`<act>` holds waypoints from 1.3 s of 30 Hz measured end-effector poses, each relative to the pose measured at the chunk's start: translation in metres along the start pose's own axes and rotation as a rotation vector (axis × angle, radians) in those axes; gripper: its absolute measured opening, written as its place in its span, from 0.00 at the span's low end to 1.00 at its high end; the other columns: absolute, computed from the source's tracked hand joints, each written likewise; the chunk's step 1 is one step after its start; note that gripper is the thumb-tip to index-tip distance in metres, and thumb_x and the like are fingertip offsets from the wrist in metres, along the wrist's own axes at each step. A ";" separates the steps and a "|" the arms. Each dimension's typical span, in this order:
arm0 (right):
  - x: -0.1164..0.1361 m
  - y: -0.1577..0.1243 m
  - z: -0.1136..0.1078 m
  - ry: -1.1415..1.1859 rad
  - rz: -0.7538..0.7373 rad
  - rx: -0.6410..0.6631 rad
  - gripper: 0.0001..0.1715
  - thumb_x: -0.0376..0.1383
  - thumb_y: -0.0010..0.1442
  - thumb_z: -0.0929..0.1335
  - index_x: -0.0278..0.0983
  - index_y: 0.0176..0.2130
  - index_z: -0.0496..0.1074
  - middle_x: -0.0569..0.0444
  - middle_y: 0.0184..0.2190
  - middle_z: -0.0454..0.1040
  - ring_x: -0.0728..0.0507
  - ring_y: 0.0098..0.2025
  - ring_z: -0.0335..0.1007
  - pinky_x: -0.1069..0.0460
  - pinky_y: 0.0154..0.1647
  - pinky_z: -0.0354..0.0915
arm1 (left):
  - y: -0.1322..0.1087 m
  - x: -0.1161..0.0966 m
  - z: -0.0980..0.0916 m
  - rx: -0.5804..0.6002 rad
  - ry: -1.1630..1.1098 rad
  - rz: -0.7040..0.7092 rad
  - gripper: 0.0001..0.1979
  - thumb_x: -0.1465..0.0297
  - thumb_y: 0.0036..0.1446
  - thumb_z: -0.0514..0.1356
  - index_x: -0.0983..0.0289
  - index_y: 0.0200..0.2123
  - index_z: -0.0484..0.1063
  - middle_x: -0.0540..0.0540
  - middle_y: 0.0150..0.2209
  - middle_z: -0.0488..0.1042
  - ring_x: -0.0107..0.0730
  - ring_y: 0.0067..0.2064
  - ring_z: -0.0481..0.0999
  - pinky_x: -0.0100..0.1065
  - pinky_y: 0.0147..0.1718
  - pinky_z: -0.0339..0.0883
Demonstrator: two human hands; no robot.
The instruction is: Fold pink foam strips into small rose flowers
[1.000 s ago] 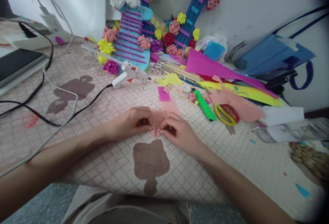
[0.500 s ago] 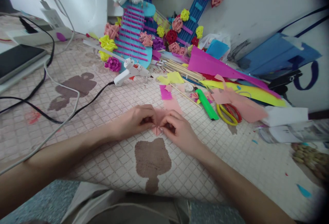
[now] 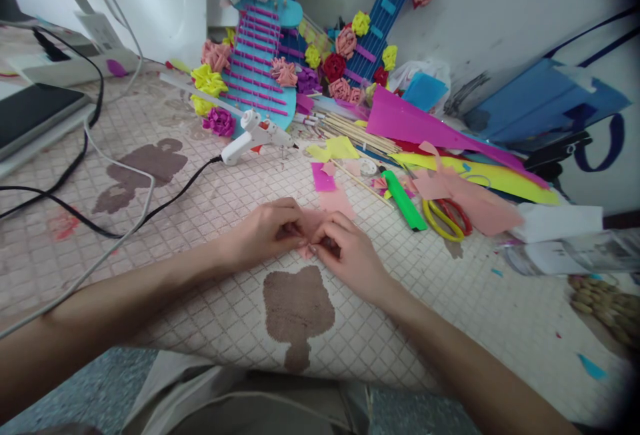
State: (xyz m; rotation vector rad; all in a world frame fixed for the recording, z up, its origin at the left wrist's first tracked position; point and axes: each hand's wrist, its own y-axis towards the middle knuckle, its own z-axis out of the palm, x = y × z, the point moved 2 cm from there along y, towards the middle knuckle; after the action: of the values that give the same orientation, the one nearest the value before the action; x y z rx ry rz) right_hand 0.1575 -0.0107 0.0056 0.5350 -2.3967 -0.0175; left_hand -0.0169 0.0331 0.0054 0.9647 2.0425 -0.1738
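Close together over the patterned tablecloth (image 3: 225, 328), both hands pinch one small piece of pink paper (image 3: 313, 220). My left hand (image 3: 275, 230) is closed on its left side, thumb and fingertips together. On the right side, my right hand (image 3: 343, 248) grips it the same way. The paper's lower tip shows between the thumbs; the fingers hide much of the rest. Just behind the hands lie another flat pink paper piece (image 3: 339, 203) and a magenta paper square (image 3: 323, 177).
A white glue gun (image 3: 255, 136) with a black cord lies behind my left hand. Right of my hands are a green box cutter (image 3: 404, 200) and scissors (image 3: 445, 218). Wooden sticks (image 3: 355, 132) and coloured paper sheets (image 3: 415, 122) lie behind. Paper-flower decorated blue models (image 3: 260, 68) stand at the back.
Both hands stay in nearly the same place. The pink paper's lower tip between the thumbs now looks shorter and more folded or crumpled.
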 end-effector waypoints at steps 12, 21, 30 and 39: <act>0.004 -0.001 -0.004 0.072 -0.018 0.037 0.11 0.24 0.57 0.64 0.39 0.33 0.70 0.55 0.36 0.67 0.48 0.40 0.66 0.53 0.37 0.60 | -0.001 0.002 -0.003 0.068 -0.011 0.032 0.04 0.77 0.55 0.59 0.65 0.31 0.73 0.53 0.36 0.69 0.29 0.39 0.71 0.31 0.38 0.64; 0.002 -0.001 -0.001 0.055 -0.020 0.024 0.09 0.25 0.57 0.65 0.39 0.34 0.70 0.56 0.37 0.67 0.48 0.40 0.65 0.53 0.36 0.60 | 0.000 -0.003 -0.002 0.033 0.006 0.042 0.04 0.77 0.54 0.60 0.66 0.30 0.74 0.54 0.35 0.69 0.30 0.39 0.71 0.31 0.38 0.65; 0.000 -0.001 -0.001 0.046 0.014 0.010 0.08 0.25 0.56 0.65 0.38 0.32 0.67 0.55 0.35 0.66 0.48 0.37 0.66 0.53 0.36 0.61 | 0.001 -0.005 -0.001 0.042 0.025 0.023 0.03 0.75 0.56 0.59 0.66 0.31 0.74 0.55 0.35 0.69 0.31 0.39 0.71 0.33 0.38 0.65; 0.001 -0.001 0.002 0.001 0.012 0.001 0.07 0.27 0.57 0.65 0.39 0.33 0.66 0.55 0.36 0.66 0.47 0.38 0.66 0.52 0.37 0.62 | 0.001 -0.003 0.002 0.018 0.033 0.003 0.03 0.73 0.55 0.60 0.66 0.31 0.73 0.54 0.34 0.70 0.31 0.37 0.70 0.32 0.36 0.65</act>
State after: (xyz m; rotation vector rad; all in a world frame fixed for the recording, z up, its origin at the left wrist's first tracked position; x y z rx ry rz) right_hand 0.1561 -0.0124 0.0048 0.5214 -2.3987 -0.0108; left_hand -0.0139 0.0317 0.0069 0.9874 2.0725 -0.1767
